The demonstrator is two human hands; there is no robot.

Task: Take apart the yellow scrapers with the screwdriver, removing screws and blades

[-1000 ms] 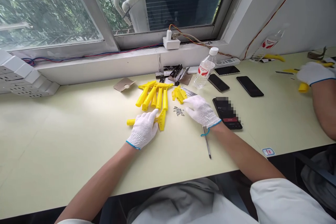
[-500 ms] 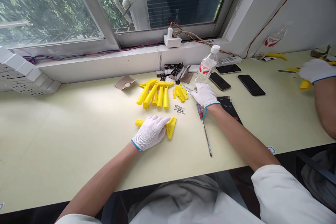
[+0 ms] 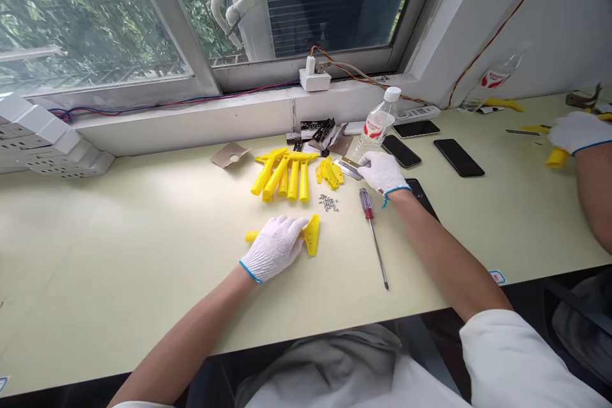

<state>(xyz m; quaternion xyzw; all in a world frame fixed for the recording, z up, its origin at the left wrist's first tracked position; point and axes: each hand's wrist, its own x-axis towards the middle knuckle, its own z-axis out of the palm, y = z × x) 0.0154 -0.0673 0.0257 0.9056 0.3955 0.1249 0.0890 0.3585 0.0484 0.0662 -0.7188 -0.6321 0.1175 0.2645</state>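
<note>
My left hand, in a white knit glove, is wrapped round the handle of a yellow plastic scraper, whose wide head points right. Beside the water bottle, my right hand, gloved too, has its fingertips closed on the end of a thin metal blade; other blades may lie under it. Left of these blades is a small pile of yellow plastic plates. Loose screws are scattered below the plates. A screwdriver with a clear and red handle lies below my right hand.
Several yellow scraper bodies lie together behind my left hand. A water bottle stands behind my right hand, near black phones. Torn packaging and a cardboard piece lie by the wall. At right is another person's gloved hand.
My right hand has drawn slightly right and toward me, off the screwdriver handle, and more of the blades shows at its fingertips. My left hand keeps hold of the scraper, nearly still.
</note>
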